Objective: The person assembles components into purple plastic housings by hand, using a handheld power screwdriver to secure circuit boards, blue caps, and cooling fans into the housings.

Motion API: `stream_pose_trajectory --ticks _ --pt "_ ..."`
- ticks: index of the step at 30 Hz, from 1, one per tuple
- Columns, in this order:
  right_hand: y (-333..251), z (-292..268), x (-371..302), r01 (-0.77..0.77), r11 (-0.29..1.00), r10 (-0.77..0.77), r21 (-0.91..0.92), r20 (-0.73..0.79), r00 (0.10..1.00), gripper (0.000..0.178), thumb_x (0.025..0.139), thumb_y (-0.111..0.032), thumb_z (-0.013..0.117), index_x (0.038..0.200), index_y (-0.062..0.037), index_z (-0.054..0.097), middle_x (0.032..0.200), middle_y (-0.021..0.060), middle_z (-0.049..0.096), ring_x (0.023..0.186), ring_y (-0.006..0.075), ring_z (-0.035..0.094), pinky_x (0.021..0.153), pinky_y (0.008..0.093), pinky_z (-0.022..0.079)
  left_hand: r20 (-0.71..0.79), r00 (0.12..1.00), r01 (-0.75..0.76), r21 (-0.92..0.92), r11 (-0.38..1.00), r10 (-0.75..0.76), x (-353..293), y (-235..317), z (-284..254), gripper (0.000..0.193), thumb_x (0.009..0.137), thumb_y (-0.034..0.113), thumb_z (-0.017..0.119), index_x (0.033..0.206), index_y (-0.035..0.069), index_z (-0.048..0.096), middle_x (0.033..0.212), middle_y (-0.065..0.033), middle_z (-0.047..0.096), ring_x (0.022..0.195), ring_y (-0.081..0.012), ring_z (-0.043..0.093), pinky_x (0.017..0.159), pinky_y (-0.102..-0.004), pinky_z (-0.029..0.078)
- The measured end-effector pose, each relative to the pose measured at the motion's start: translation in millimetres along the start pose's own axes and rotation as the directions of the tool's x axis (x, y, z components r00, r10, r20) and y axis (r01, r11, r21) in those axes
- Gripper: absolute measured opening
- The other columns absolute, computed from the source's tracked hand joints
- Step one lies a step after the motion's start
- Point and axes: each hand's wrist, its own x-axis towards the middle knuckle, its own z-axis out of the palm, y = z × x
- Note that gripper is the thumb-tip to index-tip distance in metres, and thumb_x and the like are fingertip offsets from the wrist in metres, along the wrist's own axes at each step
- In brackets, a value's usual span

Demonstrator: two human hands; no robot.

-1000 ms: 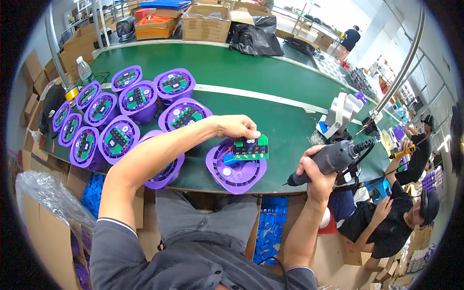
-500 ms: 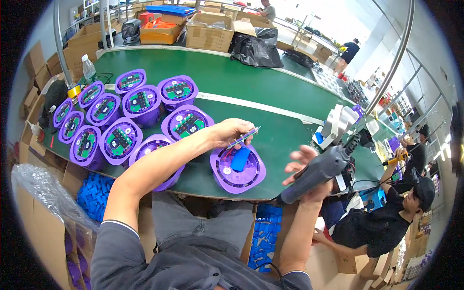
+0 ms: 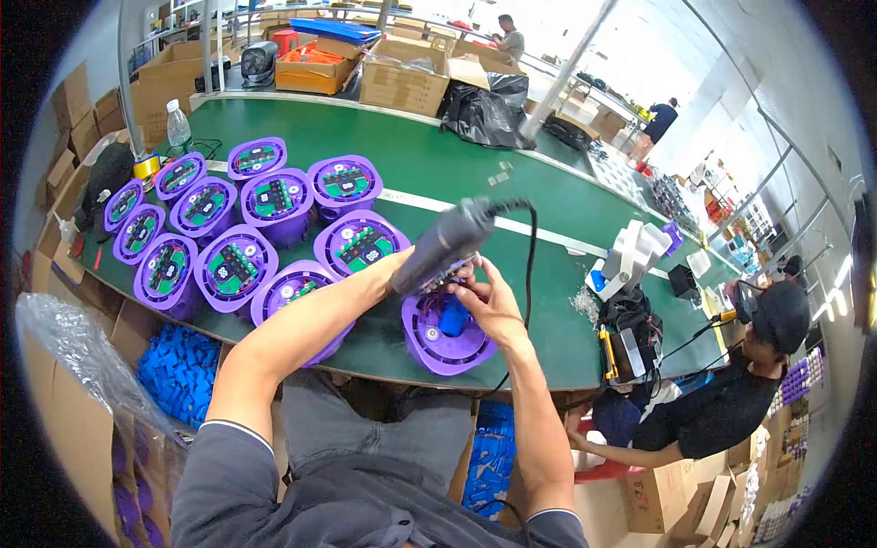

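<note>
A dark grey corded power tool (image 3: pixel 448 245), cylindrical and slightly blurred, slants across the spot where my hands meet. It covers most of my left hand (image 3: pixel 402 274), whose fingers are hidden. My right hand (image 3: pixel 491 306) reaches in from the right with its fingers bent together beside the tool; what they pinch is hidden, and I cannot tell which hand bears the tool. Directly below stands an open purple housing (image 3: pixel 422 358) with a blue block (image 3: pixel 453 317) inside. Thin wires show between housing and fingers.
Several purple housings fitted with green circuit boards (image 3: pixel 235 265) crowd the left of the green table (image 3: pixel 585 320). Blue blocks fill boxes (image 3: pixel 180 373) below the edge. At right are a white device (image 3: pixel 632 258) and a seated co-worker (image 3: pixel 731 393). Cardboard boxes (image 3: pixel 402 78) line the back.
My right hand has moved left from the table's right side to meet my left hand, and the power tool has come across too. The circuit board seen in my left hand is now hidden.
</note>
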Motion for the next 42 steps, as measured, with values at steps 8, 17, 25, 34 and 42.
stream_pose_trajectory --ticks 8,17,25,34,42 --pt "21.7 -7.5 5.0 0.009 0.919 -0.112 -0.394 -0.239 0.964 0.054 0.071 -0.008 0.066 0.120 -0.0008 0.044 0.078 0.0096 0.065 0.072 0.0145 0.062 0.067 0.0261 0.047 -0.108 0.994 0.012 0.312 0.950 0.023 -2.0 10.6 15.1 0.024 0.078 0.024 0.063 0.092 0.005 0.056 0.078 -0.0006 0.054 0.070 -0.0079 0.050 0.062 -0.0224 0.043" --pt "29.8 -11.9 11.7 -0.016 0.978 -0.036 -0.209 -0.242 0.970 0.048 0.068 -0.003 0.065 0.113 0.0018 0.047 0.061 -0.0011 0.053 0.056 0.0038 0.048 0.051 0.0182 0.040 -0.032 0.991 -0.078 0.629 0.773 0.126 -26.1 27.8 25.7 0.041 0.073 0.018 0.066 0.109 0.002 0.054 0.098 -0.0044 0.058 0.089 -0.0093 0.052 0.081 -0.0254 0.041" --pt "50.7 -15.0 19.5 0.079 0.995 -0.093 -0.057 -0.324 0.941 0.045 0.068 -0.007 0.068 0.109 0.0007 0.050 0.066 0.0022 0.056 0.056 0.0066 0.051 0.052 0.0194 0.041 0.039 0.999 -0.033 0.720 0.693 0.007 -42.7 31.8 34.8 0.061 0.070 0.021 0.068 0.123 0.004 0.040 0.111 -0.0082 0.052 0.101 -0.0145 0.048 0.089 -0.0307 0.037" --pt "14.8 -12.4 11.7 -0.054 0.998 0.038 -0.030 -0.389 0.920 0.034 0.071 -0.009 0.065 0.101 0.0013 0.053 0.067 0.0015 0.057 0.059 0.0070 0.051 0.052 0.0202 0.040 -0.116 0.961 -0.082 0.749 0.658 0.251 -30.3 17.3 31.3 0.023 0.089 0.017 0.045 0.101 -0.001 0.054 0.085 -0.0055 0.059 0.080 -0.0110 0.050 0.073 -0.0292 0.042" --pt "26.0 -24.5 15.4 -0.038 0.997 0.051 0.070 -0.198 0.979 0.044 0.075 -0.002 0.055 0.117 0.0045 0.042 0.069 0.0060 0.058 0.059 0.0081 0.051 0.055 0.0203 0.041 -0.255 0.830 -0.150 0.755 0.639 0.495 -1.3 1.9 25.0 0.034 0.089 0.034 0.043 0.091 0.001 0.054 0.085 -0.0100 0.059 0.078 -0.0178 0.053 0.072 -0.0323 0.042"
